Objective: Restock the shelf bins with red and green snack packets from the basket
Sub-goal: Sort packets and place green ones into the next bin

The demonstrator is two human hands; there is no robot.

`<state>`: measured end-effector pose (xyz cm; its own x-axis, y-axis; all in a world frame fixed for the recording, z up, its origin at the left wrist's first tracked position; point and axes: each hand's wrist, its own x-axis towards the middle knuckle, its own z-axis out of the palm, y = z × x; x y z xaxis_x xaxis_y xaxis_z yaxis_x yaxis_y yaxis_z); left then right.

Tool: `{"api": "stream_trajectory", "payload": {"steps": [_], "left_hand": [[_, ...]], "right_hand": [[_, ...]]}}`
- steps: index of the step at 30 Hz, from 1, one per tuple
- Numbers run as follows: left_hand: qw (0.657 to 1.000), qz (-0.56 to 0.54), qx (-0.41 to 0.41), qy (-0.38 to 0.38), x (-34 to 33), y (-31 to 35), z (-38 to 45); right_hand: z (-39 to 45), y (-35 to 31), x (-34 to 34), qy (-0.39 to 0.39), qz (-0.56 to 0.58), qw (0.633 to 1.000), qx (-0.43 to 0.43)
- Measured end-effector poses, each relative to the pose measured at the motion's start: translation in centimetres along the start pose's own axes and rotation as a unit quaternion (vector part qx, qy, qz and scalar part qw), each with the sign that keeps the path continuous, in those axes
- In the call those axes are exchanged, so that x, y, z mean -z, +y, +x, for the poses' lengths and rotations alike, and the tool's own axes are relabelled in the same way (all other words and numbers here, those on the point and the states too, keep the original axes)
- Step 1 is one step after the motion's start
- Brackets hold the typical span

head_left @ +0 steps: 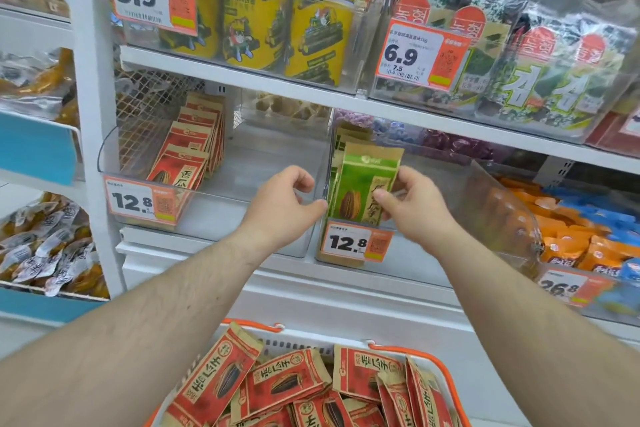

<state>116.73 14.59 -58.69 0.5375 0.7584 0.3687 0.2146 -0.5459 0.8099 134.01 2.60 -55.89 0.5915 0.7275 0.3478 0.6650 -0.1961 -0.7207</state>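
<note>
A green snack packet (360, 184) stands upright at the front of the right clear bin (491, 191). My right hand (412, 204) pinches the packet's right edge. My left hand (284, 201) hovers at the divider between the two bins, fingers curled, thumb near the packet's left edge, holding nothing I can see. Several red snack packets (187, 156) stand in a row along the left side of the left clear bin (249, 163). Below, an orange basket (446, 374) holds several red packets (294, 381).
Price tags reading 12.8 (138, 201) hang on both bin fronts. The shelf above carries yellow cans (256, 28) and seaweed packs (540, 80). Orange and blue packets (581, 236) fill the bin to the right. Bagged snacks (45, 246) sit on the left rack.
</note>
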Motion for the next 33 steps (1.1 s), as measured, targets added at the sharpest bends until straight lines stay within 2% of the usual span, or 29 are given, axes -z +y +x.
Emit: {"api": "stream_trajectory", "payload": {"steps": [4,6,9,12,14,16,20,22,24,27,29,31,33], "left_hand": [[0.993,0.099,0.041,-0.057,-0.8,0.6,1.3],[0.982,0.161,0.052,-0.087,-1.6,0.9,2.2],[0.977,0.183,0.07,-0.087,-2.5,0.9,3.1],[0.966,0.229,0.076,-0.089,-2.8,0.8,3.2],[0.966,0.236,0.073,-0.083,-3.0,0.6,3.2],[0.966,0.239,0.07,-0.076,-3.1,0.4,3.1],[0.964,0.25,0.068,-0.065,-3.4,0.3,3.1],[0.964,0.249,0.073,-0.061,-3.5,0.4,3.1],[0.964,0.248,0.082,-0.058,-3.5,0.5,3.1],[0.96,0.248,0.105,-0.072,-3.7,0.7,3.3],[0.957,0.247,0.122,-0.091,-3.7,1.0,3.8],[0.955,0.24,0.137,-0.106,-3.6,1.2,4.2],[0.955,0.233,0.142,-0.115,-3.5,1.4,4.3]], "right_hand": [[-0.1,0.5,-1.5,-0.065,-0.084,0.993,-0.04],[0.4,0.4,-1.5,-0.08,-0.081,0.989,-0.091],[1.7,-0.1,-0.8,-0.087,-0.056,0.977,-0.188],[2.7,-0.4,-0.1,-0.174,-0.088,0.942,-0.273],[3.6,0.1,-0.2,-0.245,-0.051,0.919,-0.306],[4.3,0.5,-0.7,-0.276,-0.003,0.913,-0.3],[4.8,1.4,-2.1,-0.199,-0.027,0.965,-0.167],[4.5,1.8,-2.6,-0.171,0.013,0.973,-0.154],[4.1,1.6,-2.4,-0.18,0.02,0.972,-0.153],[4.6,1.7,-1.2,-0.252,0.035,0.944,-0.209],[5.4,2.3,-0.5,-0.262,0.113,0.92,-0.269],[6.2,2.4,-0.1,-0.175,0.173,0.915,-0.318],[7.4,2.6,-0.2,-0.075,0.232,0.894,-0.376]]}}
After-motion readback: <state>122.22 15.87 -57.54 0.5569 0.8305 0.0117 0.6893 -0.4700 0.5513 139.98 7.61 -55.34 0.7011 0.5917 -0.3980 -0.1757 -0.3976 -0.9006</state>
